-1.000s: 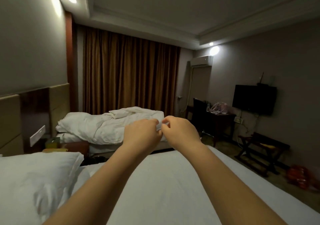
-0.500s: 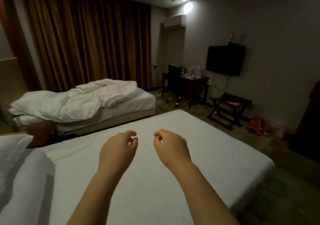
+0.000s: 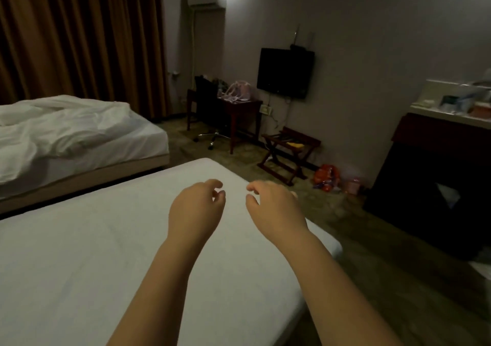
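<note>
So at that point both your hands were out over the white sheet (image 3: 106,252) on the near bed, side by side and just apart. Your left hand (image 3: 196,208) and right hand (image 3: 275,210) were both loosely curled, thumb close to forefinger. I couldn't see any cloth pinched in either one, so I'd call them empty. I couldn't tell whether the fingertips were brushing the sheet or hanging just above it.

My read is that you were dressing that bed. The sheet lay pretty flat, reaching the far corner (image 3: 206,163) and the right edge (image 3: 333,246). If the next bit was smoothing or tucking, I'd have flattened the fingers and swept outward from the middle toward those two edges. Pinching at the centre just raises a ridge. Tucking also looked easier from the corner than from where you were leaning.

Room-wise, the gap (image 3: 79,195) between your bed and the other bed (image 3: 111,157), the one with the crumpled duvet (image 3: 53,125), looked narrow and dark, so not a great lane. The floor (image 3: 372,260) on your right was the wider side, but the dark cabinet (image 3: 438,186) stood across it. The luggage rack (image 3: 289,151) and an orange bag (image 3: 326,175) sat near the wall past the foot corner. I'd have walked round the right edge and watched my shins there.
</note>
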A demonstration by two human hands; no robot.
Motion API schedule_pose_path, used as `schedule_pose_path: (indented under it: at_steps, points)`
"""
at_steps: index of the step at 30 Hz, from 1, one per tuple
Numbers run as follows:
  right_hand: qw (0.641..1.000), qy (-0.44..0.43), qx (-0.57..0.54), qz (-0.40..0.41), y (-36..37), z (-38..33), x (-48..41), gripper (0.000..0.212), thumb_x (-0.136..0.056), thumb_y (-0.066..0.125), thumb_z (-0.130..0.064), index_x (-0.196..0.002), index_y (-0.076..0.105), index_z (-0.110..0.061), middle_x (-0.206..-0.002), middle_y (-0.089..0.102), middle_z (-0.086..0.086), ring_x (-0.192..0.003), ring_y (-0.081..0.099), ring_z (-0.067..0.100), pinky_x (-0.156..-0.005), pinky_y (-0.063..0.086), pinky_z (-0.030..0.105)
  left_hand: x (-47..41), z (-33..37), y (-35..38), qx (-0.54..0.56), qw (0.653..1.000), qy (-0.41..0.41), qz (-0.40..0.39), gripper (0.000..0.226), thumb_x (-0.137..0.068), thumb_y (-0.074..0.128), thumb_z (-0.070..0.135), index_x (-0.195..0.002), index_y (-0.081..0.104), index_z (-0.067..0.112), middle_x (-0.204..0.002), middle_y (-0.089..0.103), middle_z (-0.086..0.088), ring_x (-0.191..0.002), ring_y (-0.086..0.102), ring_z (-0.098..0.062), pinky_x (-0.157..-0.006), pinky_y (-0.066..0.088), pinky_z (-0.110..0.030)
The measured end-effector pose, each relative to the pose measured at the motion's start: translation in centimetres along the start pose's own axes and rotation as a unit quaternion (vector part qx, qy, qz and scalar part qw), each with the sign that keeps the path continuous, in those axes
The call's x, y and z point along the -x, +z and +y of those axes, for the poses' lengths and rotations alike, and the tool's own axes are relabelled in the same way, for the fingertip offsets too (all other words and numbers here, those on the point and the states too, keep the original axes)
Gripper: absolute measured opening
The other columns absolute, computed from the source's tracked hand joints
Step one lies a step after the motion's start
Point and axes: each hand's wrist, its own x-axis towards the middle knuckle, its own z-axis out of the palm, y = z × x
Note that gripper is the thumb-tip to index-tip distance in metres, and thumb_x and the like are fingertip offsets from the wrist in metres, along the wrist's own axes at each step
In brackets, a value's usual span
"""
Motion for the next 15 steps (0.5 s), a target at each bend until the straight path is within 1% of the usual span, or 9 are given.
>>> schedule_pose_path:
  at_steps: [3,7,9,10,12,15]
  points:
    - [1.0,0.02,-0.011,0.008,-2.5,5.4,-3.2,0.033,-0.101,0.042,-0.028,-0.131,0.052,-0.025,-0.127,0.057,-0.003,-0.111,0.052,0.014,-0.1,0.044,0.034,-3.6,5.2,3.1,0.019,0.999,0.027,-0.019,0.035,-0.098,0.046,0.033,-0.132,0.051,0.027,-0.121,0.063,0.002,-0.102,0.059,-0.013,-0.083,0.046,-0.025]
    - [0.998,0.017,-0.046,0.028,-5.0,12.7,-7.5,0.032,-0.1,0.044,-0.027,-0.13,0.054,-0.024,-0.124,0.057,-0.004,-0.107,0.054,0.013,-0.09,0.049,0.03,-7.5,10.9,7.6,0.044,0.997,0.066,-0.001,0.042,-0.097,0.049,0.033,-0.138,0.045,0.028,-0.126,0.059,0.003,-0.102,0.057,-0.011,-0.08,0.043,-0.021]
    - [0.997,0.006,-0.055,0.046,-5.7,16.3,-9.8,0.031,-0.1,0.045,-0.027,-0.129,0.055,-0.024,-0.121,0.059,-0.004,-0.106,0.055,0.014,-0.091,0.05,0.033,-9.2,13.7,10.3,0.044,0.996,0.074,0.007,0.04,-0.097,0.049,0.032,-0.137,0.046,0.027,-0.124,0.059,0.003,-0.102,0.057,-0.01,-0.079,0.043,-0.02]
    - [0.997,-0.001,-0.054,0.053,-5.9,18.0,-10.8,0.031,-0.1,0.045,-0.028,-0.129,0.055,-0.024,-0.121,0.059,-0.004,-0.106,0.054,0.014,-0.092,0.049,0.034,-10.0,14.9,11.7,0.04,0.996,0.074,0.012,0.039,-0.097,0.049,0.031,-0.136,0.047,0.026,-0.122,0.059,0.003,-0.101,0.057,-0.01,-0.079,0.043,-0.021]
    - [0.998,-0.024,-0.02,0.057,-6.2,21.6,-12.6,0.031,-0.1,0.043,-0.029,-0.128,0.055,-0.025,-0.12,0.06,-0.005,-0.108,0.052,0.013,-0.095,0.044,0.03,-11.8,17.3,14.8,0.02,0.998,0.06,0.027,0.036,-0.098,0.047,0.029,-0.134,0.049,0.025,-0.119,0.061,0.002,-0.099,0.057,-0.011,-0.082,0.046,-0.024]
    - [0.996,-0.071,0.037,0.035,-7.2,27.6,-15.8,0.032,-0.1,0.041,-0.031,-0.13,0.052,-0.028,-0.126,0.057,-0.009,-0.116,0.047,0.011,-0.1,0.035,0.029,-14.6,21.0,18.8,-0.029,0.998,0.018,0.044,0.036,-0.099,0.044,0.031,-0.135,0.049,0.026,-0.121,0.061,0.002,-0.105,0.057,-0.016,-0.093,0.047,-0.036]
